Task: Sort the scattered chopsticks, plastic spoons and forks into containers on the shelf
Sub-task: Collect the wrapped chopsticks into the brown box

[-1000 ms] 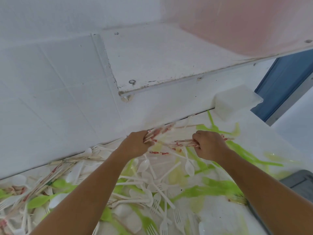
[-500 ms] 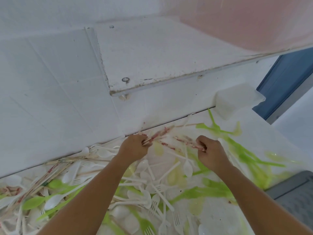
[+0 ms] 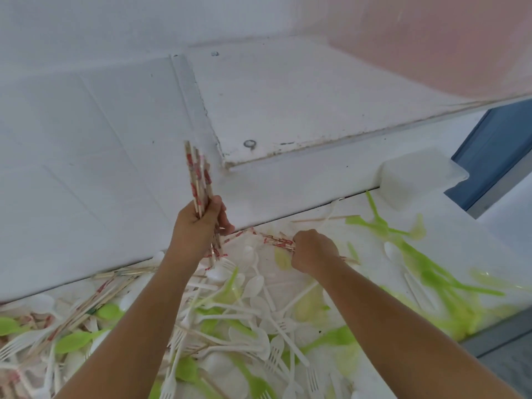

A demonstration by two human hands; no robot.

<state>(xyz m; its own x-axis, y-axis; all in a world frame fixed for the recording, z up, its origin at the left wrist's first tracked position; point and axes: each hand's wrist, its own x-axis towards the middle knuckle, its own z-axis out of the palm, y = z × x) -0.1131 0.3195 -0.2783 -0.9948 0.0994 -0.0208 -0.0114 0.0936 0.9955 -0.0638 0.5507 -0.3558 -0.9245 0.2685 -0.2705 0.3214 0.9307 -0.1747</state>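
Along the back edge of the desk (image 3: 472,254), at its left end, lies a loose heap of chopsticks (image 3: 100,292). Some are bare wood and some are in red-printed paper sleeves, and they are too tangled to count. Near the left edge three green spoons (image 3: 74,341) show plainly among white forks (image 3: 276,349) and white spoons (image 3: 256,283). These are piled too thickly across the middle of the desk for a count. The left hand (image 3: 201,223) is raised above the back edge, with the forearm reaching up from the lower left and the back of the hand toward the camera. Its fingers are curled tight round an upright bundle (image 3: 198,180) of sleeved chopsticks, four or five by the tips that show. The bundle stands nearly vertical, its lower ends sticking out beneath the hand. Just to the right, the right hand (image 3: 315,250) is low on the desk near the back edge, knuckles up. Its fingers are closed round a flat bundle (image 3: 276,241) of sleeved chopsticks pointing toward the left hand; I cannot tell how many. One bare chopstick (image 3: 322,218) lies along the back edge beyond it. Further right, green utensils (image 3: 431,280) are spread out, too blurred to count. One white container (image 3: 423,180) sits at the back right corner against the wall.
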